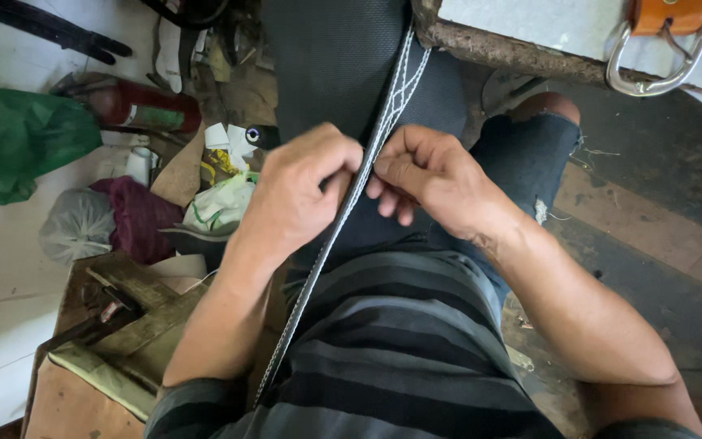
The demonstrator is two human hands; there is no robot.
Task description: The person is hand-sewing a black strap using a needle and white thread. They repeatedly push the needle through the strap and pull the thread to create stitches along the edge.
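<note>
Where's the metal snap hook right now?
In the head view, top right: the metal snap hook hangs from an orange strap at the table edge.

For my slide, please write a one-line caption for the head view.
Left hand and right hand pinch a grey stitched strap over dark mesh fabric on the lap.

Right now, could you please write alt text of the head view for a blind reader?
Two bare hands, left hand and right hand, pinch a narrow grey stitched strap lying over dark mesh fabric on the person's lap. A red cylinder and green plastic bag lie left.
</note>
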